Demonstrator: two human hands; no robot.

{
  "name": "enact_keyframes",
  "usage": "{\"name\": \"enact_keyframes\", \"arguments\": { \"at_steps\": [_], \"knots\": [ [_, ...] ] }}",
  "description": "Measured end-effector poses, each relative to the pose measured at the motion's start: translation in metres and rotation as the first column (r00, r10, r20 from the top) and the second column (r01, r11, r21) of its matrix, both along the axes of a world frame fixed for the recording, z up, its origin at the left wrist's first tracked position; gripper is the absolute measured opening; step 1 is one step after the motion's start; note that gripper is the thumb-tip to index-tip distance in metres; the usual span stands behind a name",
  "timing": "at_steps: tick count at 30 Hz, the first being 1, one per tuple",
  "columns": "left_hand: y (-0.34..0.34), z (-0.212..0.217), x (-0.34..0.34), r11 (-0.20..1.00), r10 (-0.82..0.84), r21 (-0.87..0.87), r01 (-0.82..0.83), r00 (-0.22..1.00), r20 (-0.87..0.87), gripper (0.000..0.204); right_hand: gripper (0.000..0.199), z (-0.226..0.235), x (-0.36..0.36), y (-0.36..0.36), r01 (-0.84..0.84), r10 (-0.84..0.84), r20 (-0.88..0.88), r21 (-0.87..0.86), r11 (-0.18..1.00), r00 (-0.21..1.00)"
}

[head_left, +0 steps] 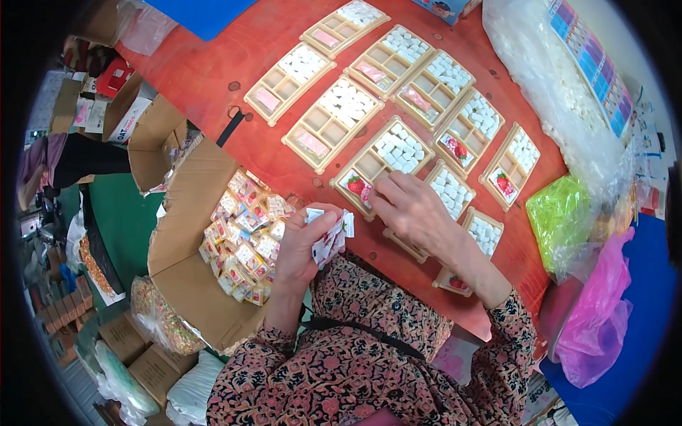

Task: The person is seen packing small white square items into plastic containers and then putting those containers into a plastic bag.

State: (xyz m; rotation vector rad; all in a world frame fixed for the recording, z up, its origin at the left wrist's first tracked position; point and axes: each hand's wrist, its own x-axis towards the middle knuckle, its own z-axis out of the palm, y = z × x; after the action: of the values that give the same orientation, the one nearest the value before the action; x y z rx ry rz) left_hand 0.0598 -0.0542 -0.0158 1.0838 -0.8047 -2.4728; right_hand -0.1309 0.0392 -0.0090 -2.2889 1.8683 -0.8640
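Observation:
My left hand (293, 247) is closed around a bunch of small white-and-red sachets (329, 246), held above the table's near edge. Reaching over a beige compartment tray (366, 165), my right hand (410, 210) has its fingers pinched at a strawberry-printed sachet (355, 184) in the tray's near-left compartment. White marshmallow-like pieces (399, 148) fill that tray's large far compartment. My right hand and wrist partly cover a neighbouring tray (403, 246), and another tray with white pieces (449, 190) lies just beyond the hand.
Several similar trays (288, 82) cover the red table (206, 78), some with pink sachets (311, 143). A cardboard box (192, 241) of small packages (245, 245) stands at left. Along the right lie a large clear bag of white pieces (543, 92), a green packet (561, 216) and a pink bag (597, 326).

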Motion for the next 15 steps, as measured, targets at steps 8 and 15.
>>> {"name": "enact_keyframes", "arguments": {
  "at_steps": [8, 15],
  "knots": [
    [0.001, 0.001, -0.006, 0.999, 0.022, 0.041, -0.024, 0.999, 0.046, 0.013, 0.025, 0.008, 0.009, -0.006, 0.093, -0.091, -0.023, 0.154, 0.984, 0.996],
    [-0.004, 0.000, -0.007, 0.998, 0.044, 0.044, -0.042, 0.998, -0.045, 0.015, 0.027, 0.019, 0.012, -0.007, 0.200, -0.234, 0.246, 0.153, 0.968, 0.941]
  ]
}}
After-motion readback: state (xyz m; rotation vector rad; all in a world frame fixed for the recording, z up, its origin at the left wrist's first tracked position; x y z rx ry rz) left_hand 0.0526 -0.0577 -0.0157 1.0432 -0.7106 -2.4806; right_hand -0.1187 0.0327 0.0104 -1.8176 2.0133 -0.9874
